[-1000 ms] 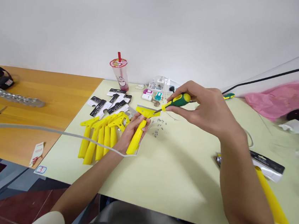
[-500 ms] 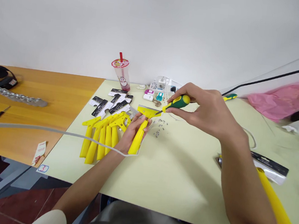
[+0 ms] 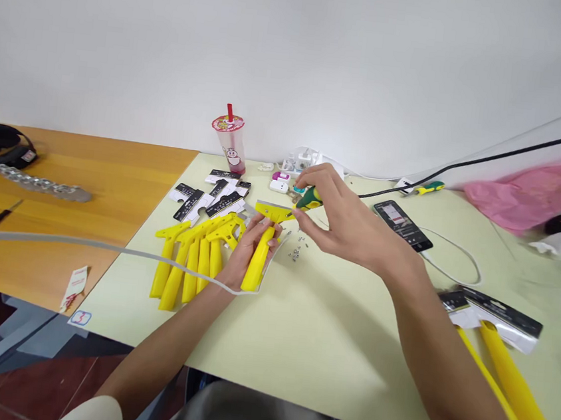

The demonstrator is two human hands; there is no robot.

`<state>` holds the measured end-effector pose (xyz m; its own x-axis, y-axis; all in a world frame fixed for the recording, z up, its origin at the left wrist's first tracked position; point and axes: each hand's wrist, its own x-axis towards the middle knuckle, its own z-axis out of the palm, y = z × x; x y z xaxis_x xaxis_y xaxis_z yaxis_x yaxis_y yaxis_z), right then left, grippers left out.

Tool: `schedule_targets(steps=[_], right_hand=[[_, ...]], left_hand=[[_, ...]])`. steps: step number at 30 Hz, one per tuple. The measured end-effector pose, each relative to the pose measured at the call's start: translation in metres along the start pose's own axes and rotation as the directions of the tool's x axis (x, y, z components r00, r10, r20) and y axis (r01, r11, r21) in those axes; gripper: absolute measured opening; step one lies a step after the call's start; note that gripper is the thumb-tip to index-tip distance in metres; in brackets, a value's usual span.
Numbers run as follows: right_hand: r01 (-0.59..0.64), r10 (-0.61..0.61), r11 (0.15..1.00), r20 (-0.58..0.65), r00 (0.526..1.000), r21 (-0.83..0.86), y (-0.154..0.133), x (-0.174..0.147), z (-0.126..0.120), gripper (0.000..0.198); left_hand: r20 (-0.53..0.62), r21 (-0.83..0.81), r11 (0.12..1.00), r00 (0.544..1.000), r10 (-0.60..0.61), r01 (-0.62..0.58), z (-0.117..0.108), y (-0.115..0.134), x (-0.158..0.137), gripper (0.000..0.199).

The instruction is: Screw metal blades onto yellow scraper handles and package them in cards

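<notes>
Yellow plastic forms the scraper (image 3: 258, 261), held up over the pale table (image 3: 326, 348) by the left hand (image 3: 245, 250), which is closed round it just below the head. The scraper's head is turned toward the wall (image 3: 128, 40), and its handle slants down toward the person. Between thumb and fingertips, the right hand (image 3: 347, 220) grips a green and yellow screwdriver (image 3: 310, 200), angled so that its tip is at the right end of the scraper's head; whether the tip sits in a hole there is too small to tell. Small screws (image 3: 296, 253) lie scattered on the table, just right of the left hand. To its left, a row of yellow scrapers (image 3: 189, 267) lies close together, handles toward the person, with black and white cards (image 3: 191, 205) heaped behind. Farther back stands a cup (image 3: 233, 148) with a red straw (image 3: 229, 112). A grey cord (image 3: 106, 245) runs in from the left edge, across the row and under the held scraper's handle. Beyond the right forearm are a phone (image 3: 402, 224), with a white cable (image 3: 466, 259) at its near end, and a second screwdriver (image 3: 430, 188). Farther right lie a pink bag (image 3: 538, 190) and a crumpled tissue (image 3: 557, 246); nearer, beside the forearm, are yellow handles (image 3: 516, 378) and a package (image 3: 504, 320).
</notes>
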<state>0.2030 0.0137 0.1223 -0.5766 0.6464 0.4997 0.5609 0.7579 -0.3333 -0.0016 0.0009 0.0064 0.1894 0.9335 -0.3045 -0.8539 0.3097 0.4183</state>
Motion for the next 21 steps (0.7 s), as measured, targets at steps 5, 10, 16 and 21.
schedule_targets(steps=[5, 10, 16, 21], right_hand=[[0.036, -0.028, 0.995, -0.077, 0.997, 0.096, 0.01, -0.001, 0.003, 0.02], [0.026, -0.023, 0.999, -0.153, 0.988, 0.019, 0.011, 0.001, 0.001, 0.014], [-0.027, 0.024, 0.99, 0.022, 0.999, 0.135, 0.004, -0.002, -0.009, 0.03], [-0.06, 0.054, 0.994, 0.068, 0.996, 0.088, 0.001, -0.001, -0.012, 0.021]], left_hand=[[0.028, -0.031, 1.0, 1.0, -0.002, 0.003, 0.0, 0.002, -0.001, 0.035], [0.032, -0.022, 1.0, 0.999, -0.01, 0.011, 0.0, 0.001, -0.001, 0.036], [-0.008, -0.035, 0.999, 0.999, -0.031, 0.031, -0.001, 0.001, 0.003, 0.035], [-0.012, -0.019, 0.999, 0.999, -0.03, 0.03, -0.001, 0.001, 0.003, 0.036]])
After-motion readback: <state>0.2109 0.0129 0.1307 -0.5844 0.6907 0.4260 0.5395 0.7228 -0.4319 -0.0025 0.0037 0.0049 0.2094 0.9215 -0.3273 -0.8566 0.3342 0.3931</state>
